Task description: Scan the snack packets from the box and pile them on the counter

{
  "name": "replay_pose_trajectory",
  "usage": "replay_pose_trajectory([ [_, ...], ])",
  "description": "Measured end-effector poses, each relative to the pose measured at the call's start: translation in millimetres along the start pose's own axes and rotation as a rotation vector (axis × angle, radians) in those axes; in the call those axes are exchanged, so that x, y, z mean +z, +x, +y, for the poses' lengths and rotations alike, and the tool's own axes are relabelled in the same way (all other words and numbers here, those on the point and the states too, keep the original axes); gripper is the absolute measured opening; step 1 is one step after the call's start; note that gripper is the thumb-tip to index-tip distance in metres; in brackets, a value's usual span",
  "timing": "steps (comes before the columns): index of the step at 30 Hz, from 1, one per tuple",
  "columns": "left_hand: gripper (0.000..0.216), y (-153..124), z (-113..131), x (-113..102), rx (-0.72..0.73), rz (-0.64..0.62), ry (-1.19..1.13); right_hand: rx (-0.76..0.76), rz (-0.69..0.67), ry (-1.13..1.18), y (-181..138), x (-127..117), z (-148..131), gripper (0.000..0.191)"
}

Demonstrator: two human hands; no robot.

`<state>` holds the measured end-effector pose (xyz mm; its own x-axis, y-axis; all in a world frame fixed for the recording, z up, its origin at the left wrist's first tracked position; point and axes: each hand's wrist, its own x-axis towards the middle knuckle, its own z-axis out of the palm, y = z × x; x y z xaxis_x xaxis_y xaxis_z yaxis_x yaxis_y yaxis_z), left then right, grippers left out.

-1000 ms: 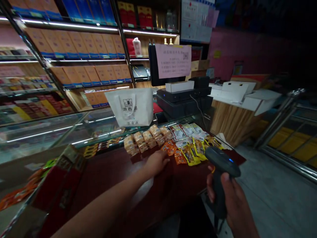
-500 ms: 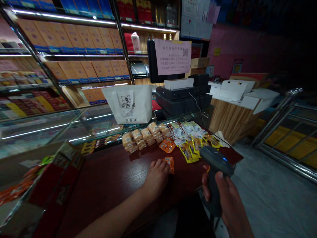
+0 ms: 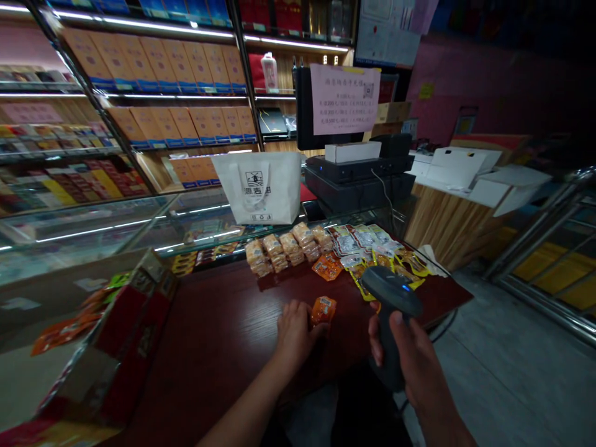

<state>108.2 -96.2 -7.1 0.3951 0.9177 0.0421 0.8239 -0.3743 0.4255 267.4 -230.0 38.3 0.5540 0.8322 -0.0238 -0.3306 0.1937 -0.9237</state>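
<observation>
A small orange snack packet (image 3: pixel 323 310) is at the edge of my left hand (image 3: pixel 295 332), between thumb and forefinger, low over the dark red tabletop. My right hand (image 3: pixel 410 357) grips a black barcode scanner (image 3: pixel 391 292) by its handle, a blue light showing on top and its head tilted toward the packet. Another orange packet (image 3: pixel 328 266) lies farther back. Beside it, yellow-edged snack packets (image 3: pixel 361 276) are partly hidden behind the scanner. Stacks of wrapped biscuit-like snacks (image 3: pixel 282 248) stand in a row, with silvery pouches (image 3: pixel 358 238) to their right.
An open carton (image 3: pixel 125 347) with orange packets inside stands at the left. Behind the snacks are a white tote bag (image 3: pixel 274 198) on a glass counter (image 3: pixel 139 226) and a monitor with a pink notice (image 3: pixel 344 99). A metal railing (image 3: pixel 544 230) is at the right.
The view has shifted, so the scene sits farther right. The scanner has moved left, nearer my left hand. My left hand has turned, and more of the orange packet shows beside it.
</observation>
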Motion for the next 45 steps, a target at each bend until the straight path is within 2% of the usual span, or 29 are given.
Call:
replay_pose_trajectory([
  [5,0.017,-5.1,-13.3,3.4,0.0,0.035,-0.415,0.011,0.005,-0.044,-7.4,1.2,2.9,0.055],
  [10,0.037,-14.0,-18.4,-1.9,-0.185,-0.038,-1.067,0.029,-0.023,-0.056,-12.5,6.5,12.3,0.053],
  [14,0.049,-24.5,-14.4,-20.6,-0.281,-0.005,-1.368,0.045,-0.106,-0.09,-17.5,16.4,15.5,0.053],
  [20,0.052,-31.2,-20.5,-42.9,-0.322,0.113,-1.379,0.051,-0.215,-0.142,-23.2,34.0,16.5,0.052],
  [33,0.05,-35.1,-36.4,-52.7,-0.308,0.267,-1.382,0.093,-0.412,-0.194,-31.0,67.3,17.7,0.053],
  [45,0.05,-36.2,-49.6,-56.0,-0.3,0.281,-1.398,0.106,-0.41,-0.218,-31.7,81.2,21.8,0.055],
])
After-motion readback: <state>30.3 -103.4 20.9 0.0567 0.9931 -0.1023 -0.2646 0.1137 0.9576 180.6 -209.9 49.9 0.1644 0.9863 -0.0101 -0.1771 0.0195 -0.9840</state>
